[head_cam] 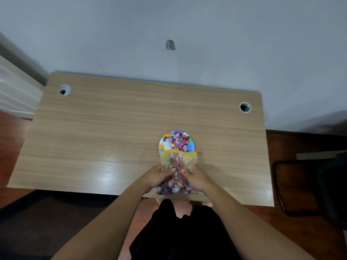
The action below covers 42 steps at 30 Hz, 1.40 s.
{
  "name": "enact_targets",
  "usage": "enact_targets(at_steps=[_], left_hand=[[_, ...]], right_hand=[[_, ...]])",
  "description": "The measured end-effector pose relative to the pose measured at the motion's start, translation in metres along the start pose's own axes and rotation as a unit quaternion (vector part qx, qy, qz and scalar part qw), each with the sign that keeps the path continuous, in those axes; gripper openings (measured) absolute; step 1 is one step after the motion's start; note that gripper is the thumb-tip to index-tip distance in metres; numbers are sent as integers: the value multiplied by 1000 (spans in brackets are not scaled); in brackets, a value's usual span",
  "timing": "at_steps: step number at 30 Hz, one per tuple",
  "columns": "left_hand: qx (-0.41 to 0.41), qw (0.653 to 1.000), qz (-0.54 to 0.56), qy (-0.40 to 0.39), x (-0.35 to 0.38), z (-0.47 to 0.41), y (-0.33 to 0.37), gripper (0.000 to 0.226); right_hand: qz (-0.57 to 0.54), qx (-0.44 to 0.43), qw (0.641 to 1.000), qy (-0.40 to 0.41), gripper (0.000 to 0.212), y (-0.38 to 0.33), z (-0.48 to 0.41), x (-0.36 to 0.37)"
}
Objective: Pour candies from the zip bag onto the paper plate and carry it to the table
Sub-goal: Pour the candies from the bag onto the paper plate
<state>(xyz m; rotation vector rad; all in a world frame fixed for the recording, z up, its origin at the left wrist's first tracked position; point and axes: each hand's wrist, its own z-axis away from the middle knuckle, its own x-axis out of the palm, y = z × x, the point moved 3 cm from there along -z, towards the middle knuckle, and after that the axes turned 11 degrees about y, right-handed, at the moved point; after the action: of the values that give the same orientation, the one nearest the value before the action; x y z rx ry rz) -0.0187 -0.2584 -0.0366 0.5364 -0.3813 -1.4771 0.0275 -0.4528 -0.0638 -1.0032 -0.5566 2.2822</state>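
Observation:
A colourful paper plate (pixel 163 145) lies on the wooden desk, with several wrapped candies (pixel 178 142) piled on it. A clear zip bag (pixel 178 160) with a yellow zip strip is held over the plate's near rim, its mouth pointing away from me toward the plate. Many purple and red candies still fill the bag's lower part near the desk's front edge. My left hand (pixel 158 175) grips the bag's left side and my right hand (pixel 197 178) grips its right side, both squeezing its middle.
The wooden desk (pixel 112 132) stands against a grey wall, with a cable hole at the back left (pixel 64 89) and another at the back right (pixel 245 107). A dark chair (pixel 309 184) stands to the right. My dark clothing shows below the desk edge.

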Motion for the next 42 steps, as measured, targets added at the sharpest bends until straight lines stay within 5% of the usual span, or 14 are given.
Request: enact_targets(at_steps=[9, 21, 30, 35, 42], left_hand=[[-1, 1000, 25, -14, -5, -10, -9, 41], [-11, 998, 56, -22, -4, -7, -8, 33], [-24, 995, 91, -36, -11, -11, -18, 41], [-20, 997, 72, 1, -11, -12, -20, 43], [-31, 996, 87, -9, -15, -9, -21, 42]], right_hand=[[-4, -5, 1000, -7, 33, -6, 5, -5], [-55, 16, 998, -13, 23, -10, 10, -7], [-146, 54, 987, -33, 54, -2, 13, -9], [-123, 63, 990, -11, 34, -9, 14, -8], [-112, 49, 993, 5, 31, -11, 17, -10]])
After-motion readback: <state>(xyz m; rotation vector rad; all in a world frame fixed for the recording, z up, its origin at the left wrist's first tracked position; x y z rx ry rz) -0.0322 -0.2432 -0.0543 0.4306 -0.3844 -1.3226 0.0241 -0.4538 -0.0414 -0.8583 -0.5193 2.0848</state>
